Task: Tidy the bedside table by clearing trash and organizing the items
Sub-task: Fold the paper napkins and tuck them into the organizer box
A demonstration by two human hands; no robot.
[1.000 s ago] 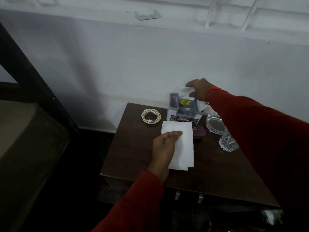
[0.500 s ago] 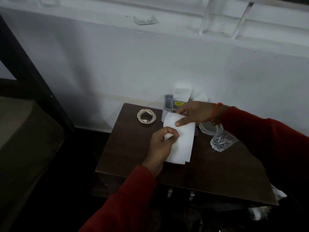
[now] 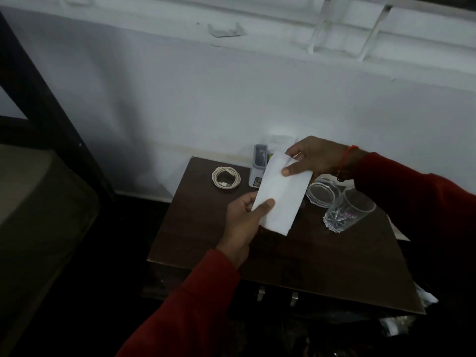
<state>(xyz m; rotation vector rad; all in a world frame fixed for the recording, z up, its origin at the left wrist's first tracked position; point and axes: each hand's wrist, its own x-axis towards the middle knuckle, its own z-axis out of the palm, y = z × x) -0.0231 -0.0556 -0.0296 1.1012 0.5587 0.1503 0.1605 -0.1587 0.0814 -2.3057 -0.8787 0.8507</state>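
A white sheet of paper (image 3: pixel 280 194) is held above the dark wooden bedside table (image 3: pixel 296 256). My left hand (image 3: pixel 244 220) pinches its lower left corner. My right hand (image 3: pixel 311 158) grips its upper edge between thumb and fingers. Behind the paper, a grey packaged item (image 3: pixel 258 161) stands on a small box by the wall, mostly hidden. A coiled white cable (image 3: pixel 226 177) lies at the table's back left.
A round glass dish (image 3: pixel 322 194) and a tipped-over clear drinking glass (image 3: pixel 347 213) lie at the table's right. A white wall runs behind. A dark bed frame and mattress (image 3: pixel 38 215) stand to the left. Crumpled wrappers (image 3: pixel 396 325) sit low at the right.
My right hand left the paper behind the grey item and came forward to take the top edge of the sheet. The sheet has risen and tilted between both hands.
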